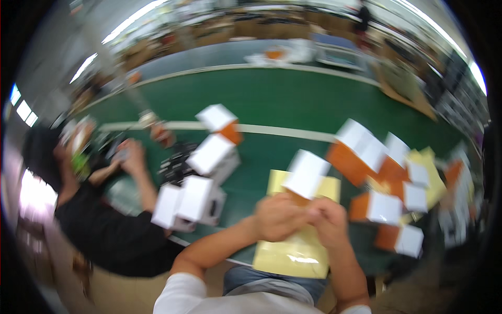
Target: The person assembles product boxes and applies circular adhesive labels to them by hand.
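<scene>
In front of me a small carton (pixel 307 174) with a white top and an orange side stands over glossy yellow sheets (pixel 290 256). Against its near side my left hand (pixel 282 217) has its fingers curled closed. My right hand (pixel 329 221) meets it there, thumb and fingers pinched together at the left hand's fingertips. Blur and the fingers themselves hide what lies between them. Part of the carton's orange side shows just above both hands.
On the right stand several white and orange cartons (pixel 389 208) beside more yellow sheets (pixel 431 170). Left of me are white boxes (pixel 196 199) and a pile of black items (pixel 178 162). A co-worker in black (pixel 115 225) sits at the left of the green table (pixel 251 99).
</scene>
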### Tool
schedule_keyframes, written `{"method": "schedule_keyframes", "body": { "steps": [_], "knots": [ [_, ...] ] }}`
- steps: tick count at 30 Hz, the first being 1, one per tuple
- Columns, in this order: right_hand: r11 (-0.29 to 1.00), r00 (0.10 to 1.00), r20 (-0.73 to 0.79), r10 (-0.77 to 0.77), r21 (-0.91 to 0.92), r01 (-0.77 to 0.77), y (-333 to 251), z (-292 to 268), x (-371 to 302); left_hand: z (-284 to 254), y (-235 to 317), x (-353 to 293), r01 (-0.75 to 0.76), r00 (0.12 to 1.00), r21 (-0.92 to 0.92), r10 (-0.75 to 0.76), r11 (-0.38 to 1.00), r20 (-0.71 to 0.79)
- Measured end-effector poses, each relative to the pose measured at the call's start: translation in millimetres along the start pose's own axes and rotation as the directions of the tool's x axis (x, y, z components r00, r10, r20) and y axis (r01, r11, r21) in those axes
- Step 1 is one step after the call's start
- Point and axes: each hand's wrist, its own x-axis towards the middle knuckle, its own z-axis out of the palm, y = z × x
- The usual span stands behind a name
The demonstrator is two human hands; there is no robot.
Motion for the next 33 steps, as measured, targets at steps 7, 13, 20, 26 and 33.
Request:
{"method": "schedule_keyframes", "body": {
  "steps": [7, 13, 20, 26, 33],
  "knots": [
    [0.98, 0.993, 0.009, -0.119, 0.16, 0.116, 6.8, 6.0, -4.6, 10.1, 13.7, 7.5, -0.024, 0.99, 0.01, 0.025, 1.0, -0.138],
    [0.957, 0.998, 0.03, -0.052, 0.286, 0.041, 4.2, 15.1, -2.3, 12.5, 18.7, 1.9, 0.018, 0.986, -0.08, -0.031, 0.997, -0.162],
    [0.969, 0.997, -0.011, -0.081, 0.234, 0.081, 17.6, 2.0, 0.9, 22.7, 19.9, -6.1, 0.063, 0.99, -0.174, -0.085, 0.983, -0.117],
    [0.911, 0.984, -0.05, -0.173, 0.371, 0.179, 28.9, -2.1, 5.1, 21.4, 22.3, -6.1, 0.002, 0.997, -0.177, -0.016, 0.984, -0.074],
    [0.897, 0.986, 0.043, -0.16, 0.423, 0.127, 3.0, 7.3, 4.2, 23.4, 29.6, -9.9, -0.029, 0.997, -0.11, 0.021, 0.994, -0.072]
  ]
}}
